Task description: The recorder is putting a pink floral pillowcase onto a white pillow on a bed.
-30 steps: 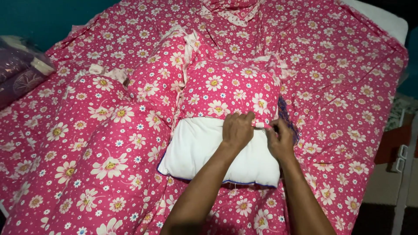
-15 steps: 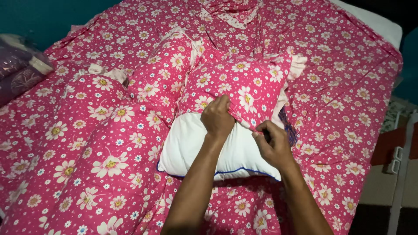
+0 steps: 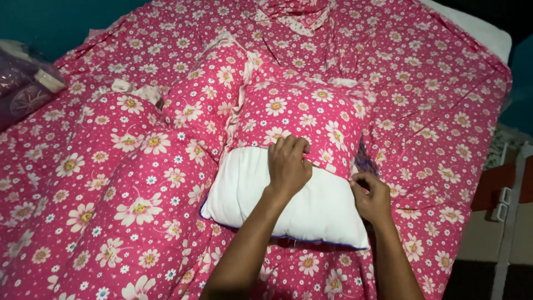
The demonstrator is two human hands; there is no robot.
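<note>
Left hand (image 3: 288, 164) pinches the floral pillowcase (image 3: 300, 116) hem, half-drawn over the soft white pillow (image 3: 277, 194) beneath it; right hand (image 3: 371, 195) seems clenched on the hem's corner. Light, squashy, best gripped by the edge

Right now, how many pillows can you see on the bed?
3. A white pillow half inside a pink flowered cover under both hands, a covered one just left of it, and a large one far left. Others may be hidden.

The pillow (image 3: 266, 194) is white with blue piping; its cover (image 3: 300, 119) and the bedspread (image 3: 433, 100) are pink with white-and-yellow flowers.
</note>
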